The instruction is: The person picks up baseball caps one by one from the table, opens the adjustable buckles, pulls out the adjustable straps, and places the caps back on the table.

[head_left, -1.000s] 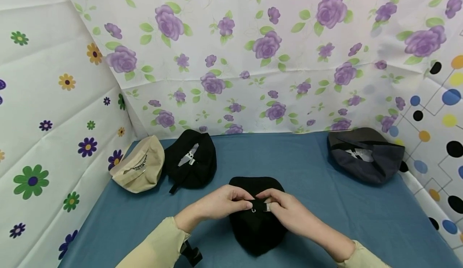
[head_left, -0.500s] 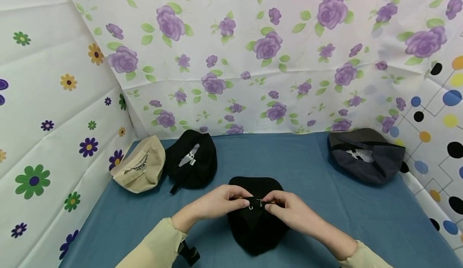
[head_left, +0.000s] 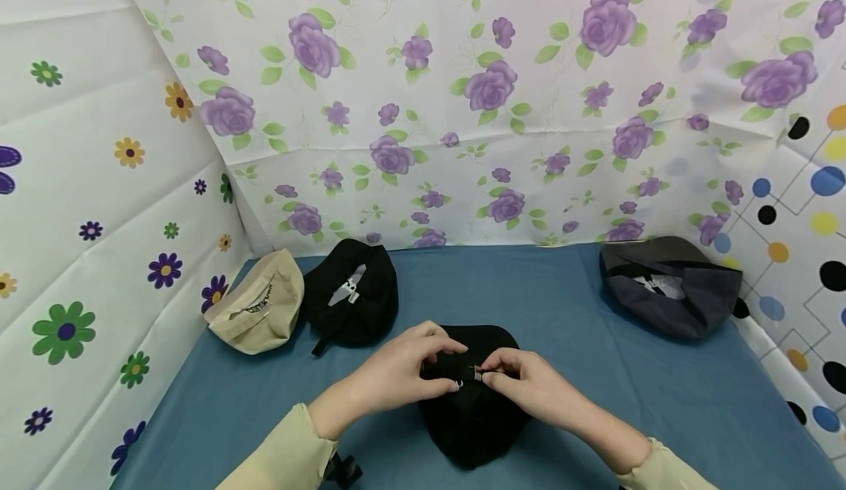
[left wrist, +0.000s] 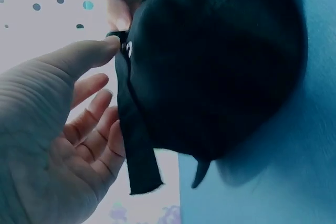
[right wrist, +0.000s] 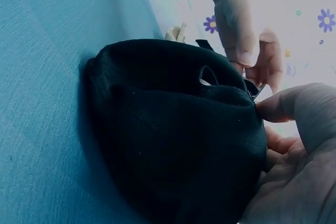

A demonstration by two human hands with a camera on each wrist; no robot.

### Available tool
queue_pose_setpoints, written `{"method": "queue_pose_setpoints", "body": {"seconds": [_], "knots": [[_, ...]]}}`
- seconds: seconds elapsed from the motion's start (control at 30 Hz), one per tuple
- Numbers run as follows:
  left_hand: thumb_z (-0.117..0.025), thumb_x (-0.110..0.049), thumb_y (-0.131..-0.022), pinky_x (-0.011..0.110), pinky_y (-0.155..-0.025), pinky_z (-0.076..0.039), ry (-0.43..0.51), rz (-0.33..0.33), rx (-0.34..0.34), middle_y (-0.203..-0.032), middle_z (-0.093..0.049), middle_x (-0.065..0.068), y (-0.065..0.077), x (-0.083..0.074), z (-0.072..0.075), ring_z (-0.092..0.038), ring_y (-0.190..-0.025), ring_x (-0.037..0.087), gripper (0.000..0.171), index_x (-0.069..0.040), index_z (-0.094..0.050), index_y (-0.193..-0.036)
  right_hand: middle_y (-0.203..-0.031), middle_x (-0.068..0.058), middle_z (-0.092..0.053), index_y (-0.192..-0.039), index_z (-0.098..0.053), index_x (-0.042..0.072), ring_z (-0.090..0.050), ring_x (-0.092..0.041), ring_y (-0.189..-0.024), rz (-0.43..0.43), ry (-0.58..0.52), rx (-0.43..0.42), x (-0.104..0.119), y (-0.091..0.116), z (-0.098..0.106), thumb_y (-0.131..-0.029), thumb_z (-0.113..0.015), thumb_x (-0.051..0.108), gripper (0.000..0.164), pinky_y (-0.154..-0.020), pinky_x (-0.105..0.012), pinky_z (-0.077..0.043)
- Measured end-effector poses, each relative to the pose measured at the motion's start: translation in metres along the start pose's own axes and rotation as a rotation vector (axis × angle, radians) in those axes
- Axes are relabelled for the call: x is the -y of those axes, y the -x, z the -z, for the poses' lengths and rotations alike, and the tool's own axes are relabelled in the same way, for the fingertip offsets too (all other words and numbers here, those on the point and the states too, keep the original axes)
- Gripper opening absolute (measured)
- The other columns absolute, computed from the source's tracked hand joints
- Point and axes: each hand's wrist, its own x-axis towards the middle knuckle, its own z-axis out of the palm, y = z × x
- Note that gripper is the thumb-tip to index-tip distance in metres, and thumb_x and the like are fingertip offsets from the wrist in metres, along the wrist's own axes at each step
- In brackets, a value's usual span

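Note:
A black cap [head_left: 472,431] lies in the front middle of the table, its adjustable strap and small metal buckle [head_left: 477,373] between my hands. My right hand [head_left: 538,391] pinches the strap beside the buckle with thumb and forefinger. On the other side, my left hand [head_left: 390,372] has its thumb tip against the strap while its forefinger stands away from the thumb. The loose end of the strap [left wrist: 139,156] hangs down past the left fingers in the left wrist view. Inside the cap, the right wrist view shows a small gap [right wrist: 208,75] near the strap.
A beige cap [head_left: 264,310] with dark lettering and another black cap [head_left: 377,306] lie together at the back left. At the back right sits a dark grey cap [head_left: 700,306]. Patterned cloth walls [head_left: 423,108] border the blue-covered table [head_left: 529,284].
My left hand has loosened its pinch: the forefinger has lifted away from the thumb. The right hand has shifted slightly and keeps its pinch by the buckle.

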Motion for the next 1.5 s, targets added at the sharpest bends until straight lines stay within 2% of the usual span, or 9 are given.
{"method": "queue_pose_setpoints", "body": {"seconds": [0.1, 0.17, 0.23, 0.47, 0.7, 0.87, 1.13, 1.33, 1.5], "knots": [[-0.079, -0.029, -0.094, 0.022, -0.076, -0.049, -0.083, -0.014, 0.005, -0.116, -0.054, -0.009, -0.002, -0.006, -0.003, -0.052, -0.090, 0.007, 0.045, -0.021, -0.066, -0.136, -0.077, -0.003, -0.060, -0.108, -0.072, 0.017, -0.050, -0.016, -0.065, 0.004, 0.008, 0.003, 0.001, -0.001, 0.000, -0.102, -0.065, 0.031, 0.017, -0.060, -0.031, -0.042], [-0.078, -0.027, -0.094, 0.021, -0.076, -0.049, -0.107, -0.012, 0.009, -0.115, -0.054, -0.010, -0.005, -0.008, -0.006, -0.053, -0.091, 0.005, 0.044, -0.022, -0.066, -0.136, -0.078, -0.003, -0.060, -0.108, -0.072, 0.018, -0.049, -0.016, -0.064, 0.006, 0.011, 0.006, 0.001, -0.002, -0.001, -0.103, -0.064, 0.032, 0.017, -0.059, -0.031, -0.042], [-0.078, -0.027, -0.094, 0.021, -0.077, -0.050, -0.098, -0.005, 0.013, -0.116, -0.055, -0.010, -0.007, -0.009, -0.009, -0.055, -0.092, 0.004, 0.042, -0.023, -0.066, -0.135, -0.079, -0.003, -0.061, -0.108, -0.072, 0.018, -0.049, -0.016, -0.064, 0.010, 0.015, 0.009, 0.001, -0.003, -0.001, -0.103, -0.064, 0.033, 0.018, -0.060, -0.032, -0.042], [-0.079, -0.034, -0.092, 0.021, -0.080, -0.050, -0.042, 0.020, 0.002, -0.117, -0.053, -0.011, -0.011, -0.009, -0.021, -0.054, -0.093, 0.002, 0.034, -0.026, -0.064, -0.122, -0.101, 0.000, -0.068, -0.111, -0.071, 0.016, -0.058, -0.021, -0.083, 0.042, 0.015, 0.019, 0.003, -0.005, -0.003, -0.105, -0.061, 0.031, 0.019, -0.070, -0.034, -0.048], [-0.080, -0.034, -0.092, 0.023, -0.083, -0.050, 0.007, 0.078, -0.056, -0.111, -0.054, -0.012, -0.011, -0.006, -0.025, -0.054, -0.096, 0.002, 0.030, -0.026, -0.065, -0.116, -0.089, -0.002, -0.067, -0.111, -0.070, 0.013, -0.058, -0.021, -0.078, -0.013, -0.001, -0.006, 0.005, -0.006, -0.002, -0.104, -0.061, 0.025, 0.017, -0.069, -0.036, -0.047], [-0.079, -0.035, -0.092, 0.022, -0.083, -0.050, -0.037, 0.042, -0.073, -0.108, -0.054, -0.012, -0.012, -0.004, -0.026, -0.055, -0.096, 0.001, 0.026, -0.026, -0.067, -0.113, -0.084, -0.004, -0.064, -0.110, -0.067, 0.010, -0.056, -0.021, -0.076, -0.036, -0.025, -0.009, 0.005, -0.006, 0.000, -0.101, -0.062, 0.020, 0.014, -0.068, -0.037, -0.045], [-0.079, -0.032, -0.093, 0.020, -0.081, -0.050, -0.094, -0.031, -0.098, -0.108, -0.057, -0.013, -0.013, -0.001, -0.027, -0.056, -0.096, 0.000, 0.022, -0.026, -0.071, -0.113, -0.074, -0.002, -0.058, -0.110, -0.066, 0.008, -0.047, -0.016, -0.064, -0.044, -0.058, 0.009, 0.006, -0.006, 0.003, -0.100, -0.063, 0.018, 0.015, -0.060, -0.032, -0.041], [-0.079, -0.031, -0.093, 0.019, -0.077, -0.050, -0.089, -0.016, -0.117, -0.107, -0.057, -0.014, -0.013, -0.001, -0.029, -0.057, -0.094, 0.000, 0.023, -0.026, -0.073, -0.113, -0.073, -0.001, -0.055, -0.111, -0.066, 0.005, -0.044, -0.015, -0.063, -0.054, -0.112, 0.028, 0.007, -0.005, 0.006, -0.100, -0.065, 0.020, 0.019, -0.060, -0.031, -0.040], [-0.079, -0.029, -0.093, 0.018, -0.071, -0.048, -0.090, -0.009, -0.140, -0.105, -0.057, -0.015, -0.013, 0.000, -0.031, -0.055, -0.085, -0.001, 0.020, -0.028, -0.073, -0.112, -0.079, -0.004, -0.062, -0.112, -0.067, 0.005, -0.049, -0.017, -0.070, -0.059, -0.128, 0.037, 0.007, -0.005, 0.007, -0.101, -0.065, 0.022, 0.021, -0.065, -0.034, -0.043]]}}
